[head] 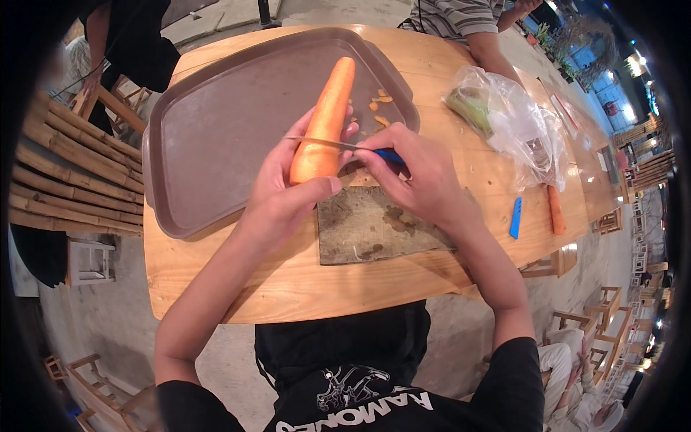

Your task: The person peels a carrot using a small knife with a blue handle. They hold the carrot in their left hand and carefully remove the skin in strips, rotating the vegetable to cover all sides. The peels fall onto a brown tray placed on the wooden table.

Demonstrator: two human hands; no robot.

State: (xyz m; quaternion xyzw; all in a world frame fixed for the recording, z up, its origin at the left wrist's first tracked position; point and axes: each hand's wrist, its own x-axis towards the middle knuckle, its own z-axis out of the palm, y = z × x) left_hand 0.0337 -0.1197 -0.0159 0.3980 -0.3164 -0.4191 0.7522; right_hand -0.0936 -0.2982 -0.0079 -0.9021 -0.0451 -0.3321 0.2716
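Note:
My left hand (291,178) grips the wide end of a large peeled carrot (329,108), whose narrow tip points up and away from me. My right hand (413,173) is closed round the blue handle (390,155) of a small knife. Its thin blade (324,142) lies crosswise over the lower half of the carrot. Beneath my hands are a brown plastic tray (216,129) and, nearer to me, a worn, stained wooden cutting board (378,232). Orange carrot scraps (382,120) lie on the tray's right part.
To the right on the wooden table (280,286) lie a clear plastic bag (518,124) with something green inside, a blue blade sheath (516,218) and another carrot (556,210). A person's forearm (491,56) rests beyond the bag. Another person stands at the far left.

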